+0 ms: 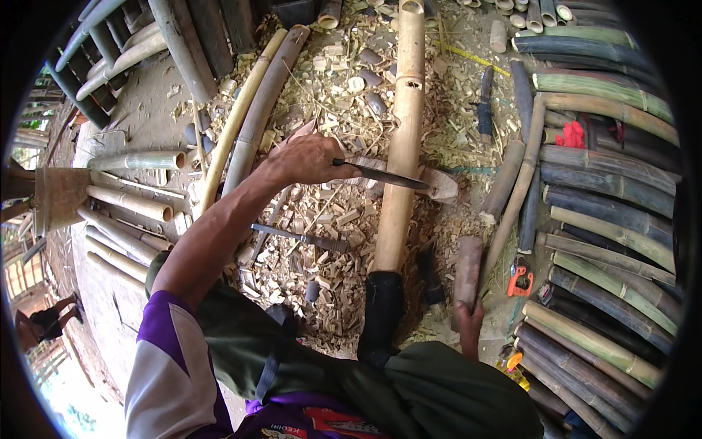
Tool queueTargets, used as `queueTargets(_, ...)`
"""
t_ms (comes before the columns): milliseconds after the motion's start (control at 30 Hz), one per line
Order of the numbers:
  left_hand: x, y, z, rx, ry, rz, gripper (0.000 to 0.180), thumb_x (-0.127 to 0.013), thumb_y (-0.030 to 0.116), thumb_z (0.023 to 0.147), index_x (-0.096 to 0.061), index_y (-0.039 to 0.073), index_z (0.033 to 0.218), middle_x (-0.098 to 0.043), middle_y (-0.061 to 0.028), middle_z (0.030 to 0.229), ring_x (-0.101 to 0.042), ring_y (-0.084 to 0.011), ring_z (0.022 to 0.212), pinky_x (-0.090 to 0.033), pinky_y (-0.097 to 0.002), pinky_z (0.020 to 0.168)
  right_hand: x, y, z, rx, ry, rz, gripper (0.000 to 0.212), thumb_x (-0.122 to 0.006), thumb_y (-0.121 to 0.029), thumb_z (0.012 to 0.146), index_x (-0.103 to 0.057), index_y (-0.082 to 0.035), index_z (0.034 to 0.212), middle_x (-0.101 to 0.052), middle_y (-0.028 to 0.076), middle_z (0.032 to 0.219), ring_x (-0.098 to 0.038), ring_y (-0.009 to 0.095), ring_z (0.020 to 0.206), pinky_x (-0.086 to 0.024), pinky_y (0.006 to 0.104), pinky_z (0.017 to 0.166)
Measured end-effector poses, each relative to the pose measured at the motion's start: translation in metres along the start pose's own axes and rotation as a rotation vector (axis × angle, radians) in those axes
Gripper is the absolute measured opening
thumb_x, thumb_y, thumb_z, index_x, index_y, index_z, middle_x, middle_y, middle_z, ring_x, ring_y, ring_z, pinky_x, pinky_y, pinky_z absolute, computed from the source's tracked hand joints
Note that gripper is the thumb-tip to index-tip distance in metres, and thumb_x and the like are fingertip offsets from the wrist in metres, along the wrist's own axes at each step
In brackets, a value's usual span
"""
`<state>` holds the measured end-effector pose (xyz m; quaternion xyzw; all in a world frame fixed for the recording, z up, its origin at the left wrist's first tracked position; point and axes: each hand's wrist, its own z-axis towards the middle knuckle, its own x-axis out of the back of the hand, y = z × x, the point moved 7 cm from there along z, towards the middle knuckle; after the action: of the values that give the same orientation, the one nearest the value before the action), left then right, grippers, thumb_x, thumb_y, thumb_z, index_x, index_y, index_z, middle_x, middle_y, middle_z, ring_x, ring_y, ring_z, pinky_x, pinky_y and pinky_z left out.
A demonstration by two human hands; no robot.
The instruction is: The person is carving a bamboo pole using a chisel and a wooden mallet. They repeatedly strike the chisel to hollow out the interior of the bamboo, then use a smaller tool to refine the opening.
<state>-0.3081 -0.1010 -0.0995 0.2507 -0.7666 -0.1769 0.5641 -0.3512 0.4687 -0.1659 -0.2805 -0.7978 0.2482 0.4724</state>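
Observation:
A pale bamboo pole (398, 212) runs away from me, resting across a rough wooden block (442, 187). My left hand (314, 159) is closed around the handle of a knife (387, 176), whose dark blade lies across the pole. Low on the right, my right hand (468, 320) grips the lower end of a short, thick wooden club (468, 271). The club is upright in the picture, beside the pole and apart from it. My black-covered lower leg (382, 311) is at the pole's near end. One hole shows in the pole near its far joint.
Wood chips (333, 208) cover the ground. Another long blade (300, 237) lies left of the pole. Stacked bamboo lengths (607, 172) line the right side, with an orange-handled saw (520, 281) near them. A yellow tape measure strip (475, 57) lies farther off. Another person (45, 320) is at far left.

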Motion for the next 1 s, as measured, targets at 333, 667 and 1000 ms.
queueTargets(333,-0.001,0.005,0.007,0.051,-0.052,0.051,0.058,-0.062,0.06,0.092,-0.075,0.006,0.076,-0.061,-0.0109,0.055,-0.059,-0.0232,0.05,-0.052,-0.0447,0.056,-0.032,-0.145,-0.02,-0.315,-0.527,0.828,0.058,-0.071,-0.035,0.083,-0.049,0.0,0.124,-0.064,0.015,0.094,-0.067,0.026,0.075,-0.059,0.0417,0.071)
queueTargets(667,-0.005,-0.004,-0.002,0.134,0.017,0.105,0.06,-0.065,0.063,0.089,-0.071,0.005,0.073,-0.063,-0.009,0.057,-0.064,-0.0246,0.053,-0.055,-0.0435,0.059,-0.002,-0.339,0.009,0.407,-0.61,0.172,0.075,-0.08,-0.011,0.076,-0.041,0.004,0.139,-0.061,0.016,0.121,-0.063,0.024,0.107,-0.051,0.0365,0.095)
queueTargets(1000,0.001,0.009,0.013,0.086,-0.094,0.211,0.07,-0.059,0.069,0.088,-0.07,0.0,0.08,-0.065,-0.0129,0.061,-0.066,-0.0289,0.057,-0.057,-0.0432,0.061,-0.09,-0.386,0.08,0.349,-0.602,-0.804,0.062,-0.078,-0.005,0.068,-0.049,-0.004,0.122,-0.064,0.022,0.116,-0.068,0.034,0.097,-0.057,0.0447,0.087)
